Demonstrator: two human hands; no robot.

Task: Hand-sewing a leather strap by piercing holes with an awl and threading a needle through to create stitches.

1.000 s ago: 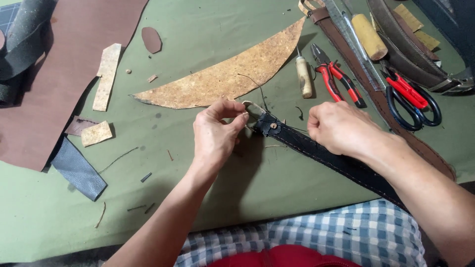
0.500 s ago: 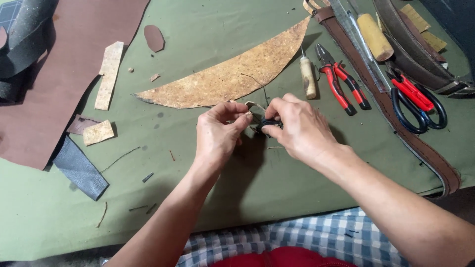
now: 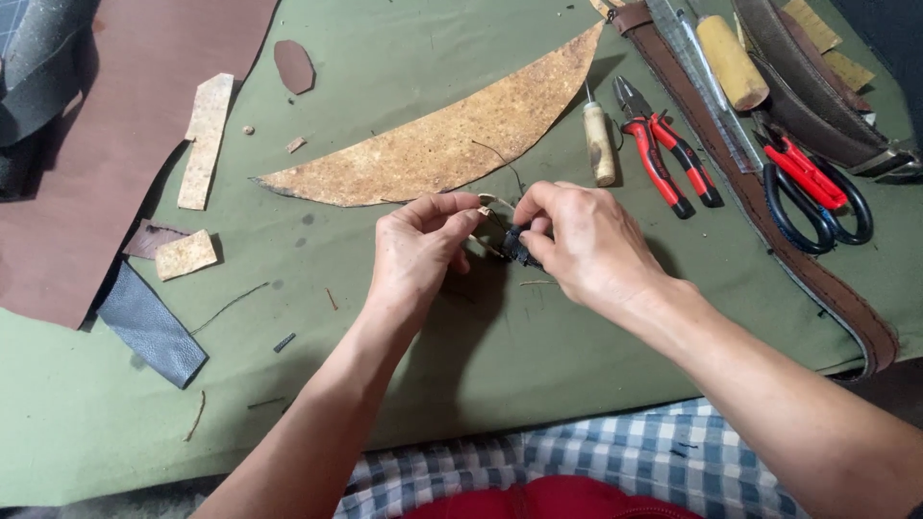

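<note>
My left hand (image 3: 418,252) pinches a small metal buckle (image 3: 492,204) between thumb and fingertips at the middle of the green cloth. My right hand (image 3: 577,242) meets it from the right and grips the dark end of a black leather strap (image 3: 517,244), most of which is hidden under that hand and forearm. The two hands touch at the buckle. A thin thread (image 3: 500,159) curls up from the buckle over a tan crescent of leather (image 3: 437,144) just beyond the hands.
An awl (image 3: 600,144), red pliers (image 3: 665,159), a long brown belt (image 3: 769,231), red-handled shears (image 3: 817,187) and a wooden roll (image 3: 731,62) lie at the right. Brown leather sheet (image 3: 106,144), tan scraps (image 3: 207,139) and a dark grey offcut (image 3: 149,327) lie left.
My right hand slid left along the black strap from its middle to the buckle end, and now meets my left hand. The strap is now mostly hidden beneath it.
</note>
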